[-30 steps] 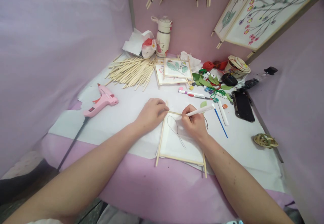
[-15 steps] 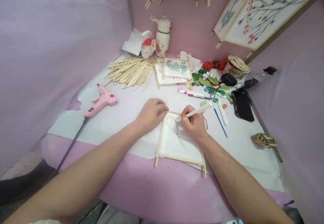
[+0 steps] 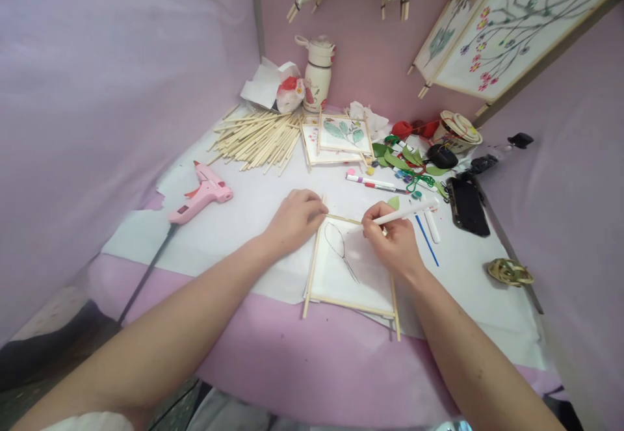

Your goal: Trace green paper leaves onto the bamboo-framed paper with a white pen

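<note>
A wooden stick frame (image 3: 312, 268) holding white paper lies at the near part of the table. On the paper is a thin dark outline of a leaf with a stem (image 3: 344, 249). My left hand (image 3: 301, 216) has its fingers closed over the frame's top left corner. In my right hand (image 3: 390, 239) is a white marker pen (image 3: 412, 210), pinched between thumb and fingers and tilted to the right. Its tip is over the upper right of the paper; whether it touches cannot be made out.
A pink glue gun (image 3: 202, 194) lies left, its cord trailing forward. Behind are bamboo sticks (image 3: 260, 138), a bottle (image 3: 318, 77) and painted frames (image 3: 344, 133). To the right lie a blue brush (image 3: 427, 241), a phone (image 3: 468, 205) and a woven ball (image 3: 509, 272). Painted lanterns (image 3: 517, 34) hang above.
My right hand has shifted right with the white marker pen, away from the leaf outline. My left hand stays at the frame's corner. The whole view has shifted slightly.
</note>
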`<action>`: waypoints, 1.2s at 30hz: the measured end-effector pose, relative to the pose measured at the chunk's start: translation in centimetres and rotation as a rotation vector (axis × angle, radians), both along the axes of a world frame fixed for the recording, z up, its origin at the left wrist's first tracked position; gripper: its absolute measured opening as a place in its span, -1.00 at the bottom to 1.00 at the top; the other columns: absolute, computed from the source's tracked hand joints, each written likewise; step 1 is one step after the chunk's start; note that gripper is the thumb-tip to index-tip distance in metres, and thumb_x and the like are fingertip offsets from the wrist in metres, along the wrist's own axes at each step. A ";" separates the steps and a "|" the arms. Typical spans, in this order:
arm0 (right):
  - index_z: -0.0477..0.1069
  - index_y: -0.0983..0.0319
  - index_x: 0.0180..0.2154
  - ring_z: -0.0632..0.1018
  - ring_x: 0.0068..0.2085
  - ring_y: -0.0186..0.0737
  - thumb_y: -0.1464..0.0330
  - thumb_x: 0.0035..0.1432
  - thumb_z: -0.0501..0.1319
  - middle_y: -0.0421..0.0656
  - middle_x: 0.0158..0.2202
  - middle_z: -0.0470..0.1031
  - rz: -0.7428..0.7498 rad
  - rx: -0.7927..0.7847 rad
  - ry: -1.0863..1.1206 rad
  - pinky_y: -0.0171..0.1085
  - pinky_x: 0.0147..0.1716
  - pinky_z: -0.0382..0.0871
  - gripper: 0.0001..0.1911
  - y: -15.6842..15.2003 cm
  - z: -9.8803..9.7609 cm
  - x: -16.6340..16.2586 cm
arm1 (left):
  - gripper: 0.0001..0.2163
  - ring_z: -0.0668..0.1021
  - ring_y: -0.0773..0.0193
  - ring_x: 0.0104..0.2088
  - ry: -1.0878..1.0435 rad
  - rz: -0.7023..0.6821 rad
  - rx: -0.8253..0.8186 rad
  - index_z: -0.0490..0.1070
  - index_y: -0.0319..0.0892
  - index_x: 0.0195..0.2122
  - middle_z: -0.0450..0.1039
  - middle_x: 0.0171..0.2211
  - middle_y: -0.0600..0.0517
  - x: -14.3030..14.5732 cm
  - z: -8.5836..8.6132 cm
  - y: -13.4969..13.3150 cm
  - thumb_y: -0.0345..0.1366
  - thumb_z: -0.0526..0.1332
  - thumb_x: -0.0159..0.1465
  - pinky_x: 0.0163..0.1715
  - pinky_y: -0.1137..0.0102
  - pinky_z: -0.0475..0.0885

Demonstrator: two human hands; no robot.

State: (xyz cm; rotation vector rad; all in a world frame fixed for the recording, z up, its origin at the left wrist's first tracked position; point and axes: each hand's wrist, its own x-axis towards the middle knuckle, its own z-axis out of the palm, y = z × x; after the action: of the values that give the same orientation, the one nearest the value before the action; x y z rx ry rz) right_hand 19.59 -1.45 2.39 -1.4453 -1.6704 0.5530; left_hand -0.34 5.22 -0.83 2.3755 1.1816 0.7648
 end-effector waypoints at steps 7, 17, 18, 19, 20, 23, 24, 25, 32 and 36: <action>0.28 0.18 -0.51 0.28 -0.53 -0.36 0.44 0.08 0.12 -0.30 -0.61 0.25 -0.057 0.008 0.016 -0.35 -0.52 0.16 -0.87 -1.4 -2.1 0.0 | -0.69 0.36 0.04 -0.01 0.064 -0.026 -0.005 0.49 -0.07 -0.15 0.38 -0.08 -0.04 0.0 0.5 -0.4 -0.06 0.28 0.13 0.00 0.11 0.30; 0.30 0.19 -0.49 0.30 -0.54 -0.35 0.42 0.10 0.12 -0.29 -0.60 0.30 -0.042 -0.014 -0.009 -0.35 -0.53 0.17 -0.88 -1.3 -2.4 0.0 | -0.61 0.32 0.01 0.02 0.117 -0.034 -0.004 0.44 -0.04 -0.08 0.33 -0.03 -0.04 0.0 0.4 -0.6 -0.03 0.30 0.09 0.00 0.10 0.26; 0.30 0.19 -0.49 0.30 -0.54 -0.35 0.42 0.10 0.13 -0.29 -0.59 0.31 -0.043 -0.013 -0.012 -0.35 -0.53 0.17 -0.88 -1.3 -2.5 0.0 | -0.61 0.32 0.01 0.02 0.117 -0.034 -0.004 0.45 -0.04 -0.08 0.33 -0.03 -0.04 0.0 0.3 -0.6 -0.03 0.30 0.09 0.00 0.10 0.26; 0.30 0.19 -0.49 0.30 -0.54 -0.35 0.41 0.10 0.13 -0.29 -0.59 0.31 -0.044 -0.011 -0.015 -0.35 -0.53 0.17 -0.87 -1.3 -2.5 0.0 | -0.61 0.32 0.01 0.02 0.117 -0.035 -0.003 0.45 -0.04 -0.08 0.33 -0.03 -0.04 0.0 0.3 -0.6 -0.03 0.30 0.09 0.00 0.10 0.26; 0.30 0.19 -0.49 0.30 -0.54 -0.35 0.41 0.10 0.13 -0.28 -0.58 0.31 -0.044 -0.009 -0.017 -0.35 -0.53 0.17 -0.87 -1.3 -2.6 0.0 | -0.61 0.32 0.01 0.02 0.115 -0.035 -0.002 0.45 -0.04 -0.08 0.33 -0.03 -0.04 0.0 0.3 -0.6 -0.04 0.30 0.09 0.00 0.10 0.26; 0.31 0.18 -0.48 0.30 -0.54 -0.35 0.40 0.10 0.13 -0.29 -0.58 0.32 -0.040 -0.013 -0.021 -0.35 -0.53 0.17 -0.88 -1.2 -2.7 0.1 | -0.61 0.32 0.01 0.02 0.107 -0.033 -0.002 0.45 -0.05 -0.08 0.33 -0.04 -0.04 0.0 0.4 -0.6 -0.04 0.31 0.09 0.01 0.10 0.26; 0.31 0.18 -0.48 0.30 -0.54 -0.35 0.40 0.11 0.13 -0.29 -0.59 0.32 -0.038 -0.018 -0.022 -0.35 -0.53 0.17 -0.88 -1.2 -2.7 0.1 | -0.61 0.31 0.01 0.02 0.107 -0.032 -0.005 0.45 -0.04 -0.08 0.33 -0.04 -0.04 0.0 0.4 -0.6 -0.04 0.31 0.09 0.01 0.10 0.26; 0.31 0.18 -0.47 0.31 -0.54 -0.35 0.40 0.11 0.13 -0.29 -0.59 0.32 -0.035 -0.023 -0.022 -0.35 -0.53 0.17 -0.89 -1.2 -2.7 0.1 | -0.61 0.31 0.01 0.02 0.108 -0.031 -0.008 0.45 -0.04 -0.08 0.33 -0.04 -0.04 0.0 0.4 -0.6 -0.04 0.31 0.09 0.01 0.10 0.26; 0.28 0.19 -0.49 0.26 -0.58 -0.38 0.41 0.08 0.14 -0.33 -0.63 0.23 -0.034 -0.042 -0.002 -0.36 -0.56 0.13 -0.89 -1.3 -2.7 0.0 | -0.62 0.31 0.00 0.02 0.119 -0.030 -0.014 0.45 -0.03 -0.08 0.33 -0.03 -0.04 0.0 0.5 -0.7 -0.04 0.31 0.09 0.00 0.10 0.26; 0.26 0.19 -0.52 0.25 -0.58 -0.37 0.42 0.07 0.13 -0.32 -0.64 0.22 -0.040 -0.059 0.026 -0.36 -0.57 0.12 -0.86 -1.3 -2.7 0.1 | -0.63 0.32 0.01 0.02 0.115 -0.028 -0.008 0.45 -0.03 -0.09 0.33 -0.03 -0.04 0.0 0.5 -0.7 -0.05 0.31 0.09 0.00 0.10 0.26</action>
State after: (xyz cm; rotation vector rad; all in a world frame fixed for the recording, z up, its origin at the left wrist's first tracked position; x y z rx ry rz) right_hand 19.72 -2.70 -0.30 -1.5049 -1.6135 0.6004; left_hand -0.35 4.54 -0.32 2.4525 1.1905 0.6210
